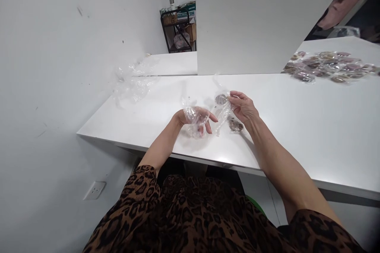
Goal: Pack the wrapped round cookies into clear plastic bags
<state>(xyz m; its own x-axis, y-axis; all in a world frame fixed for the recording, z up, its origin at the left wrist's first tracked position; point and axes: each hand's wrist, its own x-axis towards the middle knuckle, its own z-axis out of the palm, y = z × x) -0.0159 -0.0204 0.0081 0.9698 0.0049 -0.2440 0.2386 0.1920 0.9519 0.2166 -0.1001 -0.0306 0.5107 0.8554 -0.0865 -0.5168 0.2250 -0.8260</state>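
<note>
My right hand (242,106) pinches the edge of a clear plastic wrapper (226,110) between thumb and fingertips. At its fingertips lies a small dark, roundish piece (221,99) in clear film. Just below the same hand, a mottled brown piece (236,125), also in clear plastic, rests on the white table (297,126). Crinkled clear film (194,116) covers part of my left hand (199,117) and hangs beneath it. The left fingers are apart and point toward the wrapper, without visibly gripping anything.
Loose clear plastic (135,87) is heaped at the table's left, by the wall. A white upright panel (246,19) stands along the back edge. Several wrapped brownish and pinkish pieces (329,65) lie at the far right. A black shelf rack (178,27) shows beyond the table.
</note>
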